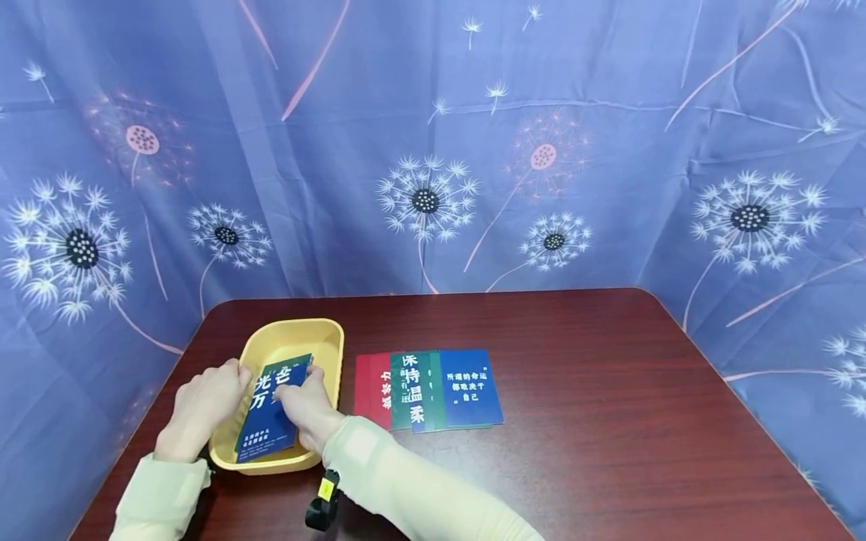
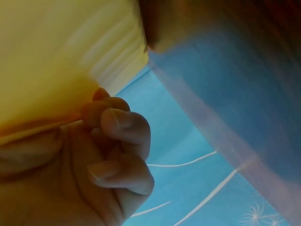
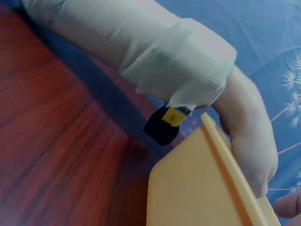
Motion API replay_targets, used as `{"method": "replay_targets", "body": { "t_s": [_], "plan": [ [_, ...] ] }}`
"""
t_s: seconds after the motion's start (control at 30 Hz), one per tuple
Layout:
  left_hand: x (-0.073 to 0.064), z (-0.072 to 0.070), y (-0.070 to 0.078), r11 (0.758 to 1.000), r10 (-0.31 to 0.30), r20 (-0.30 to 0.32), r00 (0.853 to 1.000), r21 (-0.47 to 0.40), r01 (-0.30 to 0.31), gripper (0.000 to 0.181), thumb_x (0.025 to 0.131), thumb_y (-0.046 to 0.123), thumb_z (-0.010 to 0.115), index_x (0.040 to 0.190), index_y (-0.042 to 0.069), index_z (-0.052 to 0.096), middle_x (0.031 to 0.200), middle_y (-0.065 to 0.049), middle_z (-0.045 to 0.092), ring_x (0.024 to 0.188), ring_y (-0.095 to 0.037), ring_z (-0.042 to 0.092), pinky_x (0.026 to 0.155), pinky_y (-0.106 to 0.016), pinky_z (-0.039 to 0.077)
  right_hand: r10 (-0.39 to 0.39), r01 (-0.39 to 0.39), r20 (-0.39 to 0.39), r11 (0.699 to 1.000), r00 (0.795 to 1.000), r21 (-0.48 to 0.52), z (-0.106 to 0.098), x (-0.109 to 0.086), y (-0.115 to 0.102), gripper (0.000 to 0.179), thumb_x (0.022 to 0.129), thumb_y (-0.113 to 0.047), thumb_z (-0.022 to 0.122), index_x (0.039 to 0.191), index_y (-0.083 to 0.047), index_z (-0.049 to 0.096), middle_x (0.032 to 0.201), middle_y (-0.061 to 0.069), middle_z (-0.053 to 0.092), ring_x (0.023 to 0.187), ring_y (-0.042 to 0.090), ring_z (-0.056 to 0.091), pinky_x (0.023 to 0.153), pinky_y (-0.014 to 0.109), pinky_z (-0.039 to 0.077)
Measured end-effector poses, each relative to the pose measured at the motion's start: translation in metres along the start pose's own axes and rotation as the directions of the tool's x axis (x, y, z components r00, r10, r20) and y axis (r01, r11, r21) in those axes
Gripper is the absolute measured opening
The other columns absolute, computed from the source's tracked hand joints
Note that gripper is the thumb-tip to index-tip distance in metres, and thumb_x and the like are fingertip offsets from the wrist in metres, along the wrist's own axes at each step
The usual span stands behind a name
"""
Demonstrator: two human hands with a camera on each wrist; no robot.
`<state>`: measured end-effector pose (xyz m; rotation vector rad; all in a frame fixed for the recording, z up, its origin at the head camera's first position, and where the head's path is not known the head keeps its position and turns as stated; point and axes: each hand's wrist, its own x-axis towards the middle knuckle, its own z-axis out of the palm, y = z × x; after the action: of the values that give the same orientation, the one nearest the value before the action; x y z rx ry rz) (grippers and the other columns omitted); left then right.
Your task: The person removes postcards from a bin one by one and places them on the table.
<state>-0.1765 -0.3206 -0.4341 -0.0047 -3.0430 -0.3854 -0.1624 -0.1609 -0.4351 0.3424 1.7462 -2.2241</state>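
Tray: yellow, standing on the left part of your desk (image 1: 609,406); the tray (image 1: 298,321) has its far end bare.
Blue card: in the tray, white-lettered and aslant; the blue card (image 1: 267,424) overlies a green one, seen along its far edge.
Left hand: your left hand (image 1: 208,402) grips the tray's left rim, fingers curled at the wall in the left wrist view.
Right hand: your right hand (image 1: 311,409) pinches the blue card at its right side, thumb on the face; whether the green one is also grasped you cannot tell.
Row: just right of the tray, overlapping on the desk: red card (image 1: 368,387), green cards (image 1: 401,417), end card (image 1: 473,409) in blue.
In the way: your right sleeve (image 1: 419,473) crosses the near desk close to the row, and your right hand hides part of the tray's right rim.
Strap: black, yellow-tagged; the strap (image 1: 322,515) hangs at your right cuff, near the tray's near corner.
Backdrop: blue curtain (image 1: 352,248) with dandelions, behind the desk and along both sides.
Left wrist view: a dark blur at upper right, unidentifiable.
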Motion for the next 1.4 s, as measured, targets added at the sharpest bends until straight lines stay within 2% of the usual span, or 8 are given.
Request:
{"method": "replay_targets", "body": {
  "t_s": [0.13, 0.23, 0.4, 0.57, 0.73, 1.07, 1.23, 1.4],
  "plan": [
    [-0.001, 0.001, 0.000, 1.000, -0.001, -0.012, 1.000, -0.002, 0.001, 0.037, 0.102, 0.025, 0.036, 0.077, 0.003, 0.052, 0.071, -0.026, 0.057, 0.061, -0.046, 0.056, 0.050, -0.056, 0.041, -0.003, 0.003, 0.000, 0.999, 1.000, -0.032, 0.000, 0.002, 0.003, 0.065, 0.073, 0.014, 0.058, 0.132, -0.003, 0.035, 0.103, 0.019, 0.053, 0.083, 0.030, 0.064, 0.075, 0.045, 0.054],
    [-0.002, 0.002, 0.000, 1.000, -0.009, -0.016, 1.000, -0.007, 0.009, 0.036, 0.101, 0.024, 0.037, 0.077, 0.002, 0.052, 0.073, -0.028, 0.058, 0.062, -0.047, 0.056, 0.049, -0.056, 0.040, 0.007, -0.006, 0.014, 0.999, 1.000, -0.036, 0.001, 0.004, 0.005, 0.056, 0.074, 0.016, 0.058, 0.123, -0.001, 0.038, 0.094, 0.016, 0.054, 0.070, 0.028, 0.067, 0.062, 0.039, 0.055],
    [-0.002, 0.002, -0.001, 1.000, -0.004, -0.019, 1.000, -0.009, 0.004, 0.036, 0.101, 0.024, 0.037, 0.079, 0.001, 0.053, 0.075, -0.029, 0.058, 0.063, -0.048, 0.057, 0.051, -0.057, 0.041, 0.003, -0.003, 0.014, 1.000, 1.000, -0.024, 0.002, 0.003, 0.004, 0.033, 0.076, 0.016, 0.062, 0.094, -0.003, 0.041, 0.084, 0.013, 0.059, 0.073, 0.033, 0.070, 0.062, 0.044, 0.056],
    [-0.001, 0.002, -0.002, 1.000, 0.005, -0.016, 1.000, -0.004, -0.005, 0.036, 0.101, 0.025, 0.037, 0.079, 0.001, 0.054, 0.073, -0.028, 0.058, 0.062, -0.047, 0.056, 0.050, -0.057, 0.041, -0.033, 0.033, -0.003, 0.998, 0.999, -0.053, 0.002, 0.002, 0.001, 0.025, 0.081, 0.009, 0.061, 0.082, -0.006, 0.041, 0.077, 0.010, 0.058, 0.070, 0.032, 0.070, 0.057, 0.042, 0.056],
    [0.001, 0.000, -0.002, 1.000, 0.000, 0.006, 1.000, 0.004, 0.000, 0.038, 0.102, 0.026, 0.036, 0.082, 0.001, 0.055, 0.076, -0.028, 0.059, 0.061, -0.043, 0.056, 0.052, -0.055, 0.042, -0.064, 0.065, 0.017, 0.996, 0.998, -0.067, -0.001, 0.001, -0.005, 0.025, 0.086, 0.008, 0.058, 0.080, -0.008, 0.039, 0.077, 0.011, 0.057, 0.069, 0.031, 0.069, 0.059, 0.043, 0.056],
    [0.001, 0.001, -0.001, 1.000, -0.011, 0.037, 0.999, -0.001, 0.011, 0.038, 0.102, 0.026, 0.037, 0.092, -0.004, 0.058, 0.073, -0.021, 0.059, 0.060, -0.036, 0.056, 0.053, -0.052, 0.044, -0.010, 0.037, 0.150, 0.984, 0.989, -0.177, -0.018, -0.002, -0.026, 0.018, 0.097, -0.006, 0.053, 0.084, -0.007, 0.040, 0.073, 0.016, 0.063, 0.067, 0.043, 0.069, 0.060, 0.052, 0.054],
    [0.001, -0.001, 0.001, 1.000, 0.002, 0.015, 1.000, -0.002, -0.002, 0.038, 0.103, 0.025, 0.035, 0.092, -0.003, 0.058, 0.077, -0.026, 0.060, 0.063, -0.041, 0.058, 0.052, -0.054, 0.043, -0.039, 0.073, 0.160, 0.975, 0.986, -0.210, -0.028, -0.007, -0.037, 0.018, 0.097, -0.006, 0.055, 0.084, -0.006, 0.042, 0.076, 0.013, 0.063, 0.067, 0.035, 0.070, 0.060, 0.049, 0.055],
    [0.001, -0.002, 0.000, 1.000, -0.004, 0.012, 1.000, 0.001, 0.003, 0.039, 0.103, 0.025, 0.033, 0.087, -0.001, 0.056, 0.079, -0.029, 0.060, 0.064, -0.045, 0.057, 0.053, -0.057, 0.042, -0.050, 0.085, 0.196, 0.981, 0.979, -0.177, -0.045, -0.008, -0.046, 0.016, 0.096, -0.004, 0.056, 0.084, -0.006, 0.045, 0.081, 0.011, 0.065, 0.071, 0.029, 0.071, 0.062, 0.048, 0.056]
  ]
}}
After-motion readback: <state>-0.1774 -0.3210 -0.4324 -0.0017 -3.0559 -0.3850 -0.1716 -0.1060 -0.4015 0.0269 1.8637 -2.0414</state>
